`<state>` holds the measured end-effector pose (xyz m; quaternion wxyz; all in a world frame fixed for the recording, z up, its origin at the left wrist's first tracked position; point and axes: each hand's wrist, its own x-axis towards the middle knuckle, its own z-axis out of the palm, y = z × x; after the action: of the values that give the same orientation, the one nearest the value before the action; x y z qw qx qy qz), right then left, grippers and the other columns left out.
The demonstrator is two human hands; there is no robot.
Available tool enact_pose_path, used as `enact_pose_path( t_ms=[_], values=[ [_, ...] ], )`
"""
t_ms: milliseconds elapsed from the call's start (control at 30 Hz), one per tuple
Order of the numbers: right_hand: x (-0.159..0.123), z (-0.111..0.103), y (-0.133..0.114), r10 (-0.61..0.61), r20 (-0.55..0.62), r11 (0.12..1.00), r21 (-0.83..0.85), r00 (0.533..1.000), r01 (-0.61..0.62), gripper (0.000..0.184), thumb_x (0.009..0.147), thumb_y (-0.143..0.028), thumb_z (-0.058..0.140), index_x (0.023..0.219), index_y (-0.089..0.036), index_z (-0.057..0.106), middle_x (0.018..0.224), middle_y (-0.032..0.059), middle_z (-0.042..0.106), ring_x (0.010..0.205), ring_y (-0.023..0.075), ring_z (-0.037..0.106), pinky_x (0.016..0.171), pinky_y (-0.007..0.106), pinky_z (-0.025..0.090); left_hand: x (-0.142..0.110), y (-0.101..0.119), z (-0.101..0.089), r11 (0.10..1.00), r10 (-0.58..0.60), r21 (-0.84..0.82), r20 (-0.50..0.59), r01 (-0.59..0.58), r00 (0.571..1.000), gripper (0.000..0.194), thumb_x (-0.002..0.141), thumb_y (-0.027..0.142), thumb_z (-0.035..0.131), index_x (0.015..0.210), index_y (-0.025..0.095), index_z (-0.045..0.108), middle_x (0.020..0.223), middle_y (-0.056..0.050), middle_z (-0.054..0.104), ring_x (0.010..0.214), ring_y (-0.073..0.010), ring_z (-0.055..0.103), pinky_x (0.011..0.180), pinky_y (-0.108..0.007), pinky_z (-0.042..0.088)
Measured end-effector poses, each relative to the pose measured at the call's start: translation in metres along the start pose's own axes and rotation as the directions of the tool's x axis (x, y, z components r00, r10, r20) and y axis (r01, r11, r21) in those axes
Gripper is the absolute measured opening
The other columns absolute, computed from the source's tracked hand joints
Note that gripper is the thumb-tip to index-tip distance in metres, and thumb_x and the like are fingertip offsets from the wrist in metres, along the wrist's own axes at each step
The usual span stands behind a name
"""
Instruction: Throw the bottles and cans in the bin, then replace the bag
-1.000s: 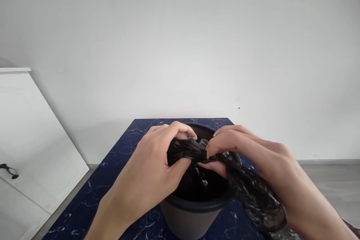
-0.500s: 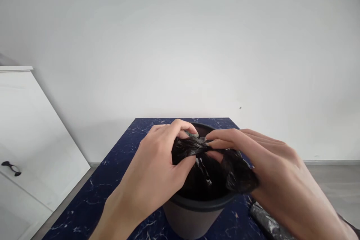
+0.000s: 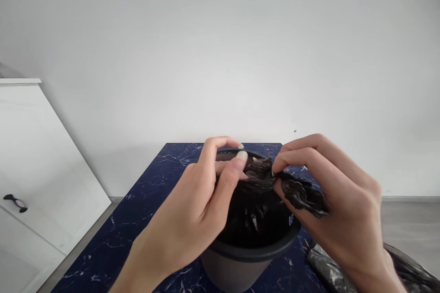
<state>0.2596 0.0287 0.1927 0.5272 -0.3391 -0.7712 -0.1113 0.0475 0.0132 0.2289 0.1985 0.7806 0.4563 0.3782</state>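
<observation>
Compared with 0.5 s ago, your left hand (image 3: 192,210) has its thumb off the black bag (image 3: 260,177) (grip apart); your right hand (image 3: 343,192) clamps the bag's gathered part over the bin (image 3: 237,269) on the counter (image 3: 144,192). Likely, 1 grip now controls the bag.

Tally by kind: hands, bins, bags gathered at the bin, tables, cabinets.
Hands (left hand, right hand): 2
Bin: 1
Black plastic bag: 1
Blue marble-patterned table: 1
White cabinet: 1
Total: 6
Excluded: loose black plastic, lower right; piece count unclear.
</observation>
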Motion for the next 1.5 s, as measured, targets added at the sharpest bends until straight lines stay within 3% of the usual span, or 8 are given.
enact_pose_path(
  t_ms=[100,200,367,533,800,1033,1333,1500],
  values=[
    [-0.001,0.000,-0.002,-0.027,-0.012,0.999,-0.037,1.000,0.027,0.033,0.089,0.001,0.060,0.104,-0.028,0.062,0.104,0.0049,0.060,0.086,0.0171,0.064,0.066,0.029,0.050,0.003,-0.002,0.001,1.000,-0.010,-0.022,0.023,0.010,1.000,0.036,0.111,0.055,0.049,0.141,0.038,0.061,0.114,0.002,0.081,0.108,-0.0208,0.077,0.094,-0.033,0.062],
    [-0.002,0.002,-0.004,-0.053,-0.009,0.998,-0.025,0.999,0.053,0.027,0.094,-0.002,0.061,0.105,-0.027,0.062,0.097,0.0024,0.056,0.080,0.0137,0.057,0.065,0.027,0.045,0.005,-0.002,0.003,0.998,0.040,-0.052,0.031,-0.038,0.999,0.025,0.106,0.053,0.064,0.122,0.038,0.076,0.119,0.007,0.081,0.110,-0.0177,0.076,0.095,-0.027,0.061],
    [-0.001,0.000,-0.005,-0.078,0.093,0.996,0.045,0.993,0.074,0.020,0.099,-0.006,0.057,0.103,-0.025,0.056,0.079,-0.0036,0.052,0.068,0.0111,0.049,0.064,0.027,0.042,0.006,0.002,0.000,0.996,0.025,-0.091,0.014,-0.024,1.000,0.013,0.102,0.044,0.073,0.098,0.036,0.083,0.101,0.009,0.083,0.096,-0.0161,0.077,0.081,-0.024,0.061],
    [0.000,-0.005,-0.005,-0.003,0.211,0.995,0.098,0.977,-0.018,0.027,0.101,-0.020,0.064,0.123,-0.028,0.053,0.085,-0.0048,0.062,0.069,0.0113,0.064,0.063,0.023,0.051,0.006,-0.004,-0.003,0.998,0.001,-0.056,-0.046,-0.004,0.999,0.018,0.100,0.046,0.074,0.091,0.035,0.084,0.092,0.005,0.082,0.087,-0.0191,0.076,0.065,-0.027,0.058],
    [-0.003,-0.005,-0.002,0.084,0.260,0.994,0.049,0.962,-0.100,0.028,0.100,-0.028,0.071,0.124,-0.031,0.056,0.097,-0.0036,0.069,0.082,0.0131,0.071,0.070,0.022,0.054,0.015,-0.023,-0.008,0.992,0.018,0.123,-0.166,0.003,0.986,0.025,0.102,0.049,0.070,0.088,0.030,0.079,0.107,0.002,0.080,0.100,-0.0221,0.073,0.081,-0.032,0.056],
    [-0.004,-0.005,-0.002,0.180,0.291,0.978,0.054,0.940,-0.203,0.024,0.095,-0.020,0.069,0.115,-0.033,0.061,0.097,-0.0044,0.072,0.086,0.0151,0.071,0.075,0.026,0.051,0.019,-0.041,-0.018,0.962,-0.009,0.269,-0.139,0.047,0.990,0.035,0.103,0.057,0.064,0.087,0.029,0.078,0.115,-0.001,0.080,0.108,-0.0274,0.071,0.094,-0.039,0.054],
    [-0.001,-0.013,0.000,0.299,0.455,0.910,0.128,0.839,-0.394,0.016,0.092,-0.021,0.067,0.101,-0.031,0.059,0.089,-0.0074,0.072,0.075,0.0131,0.070,0.059,0.026,0.044,0.016,-0.054,-0.038,0.912,-0.059,0.393,-0.153,0.116,0.986,0.038,0.100,0.065,0.063,0.088,0.033,0.080,0.122,0.000,0.079,0.124,-0.0336,0.062,0.103,-0.048,0.048],
    [0.000,-0.016,0.006,0.343,0.535,0.889,0.080,0.772,-0.451,0.010,0.094,-0.031,0.068,0.096,-0.031,0.058,0.089,-0.0067,0.072,0.075,0.0145,0.069,0.061,0.028,0.046,0.016,-0.058,-0.045,0.888,-0.077,0.441,-0.131,0.128,0.988,0.041,0.100,0.067,0.060,0.090,0.033,0.082,0.121,-0.001,0.079,0.122,-0.0339,0.063,0.106,-0.050,0.047]
  ],
)
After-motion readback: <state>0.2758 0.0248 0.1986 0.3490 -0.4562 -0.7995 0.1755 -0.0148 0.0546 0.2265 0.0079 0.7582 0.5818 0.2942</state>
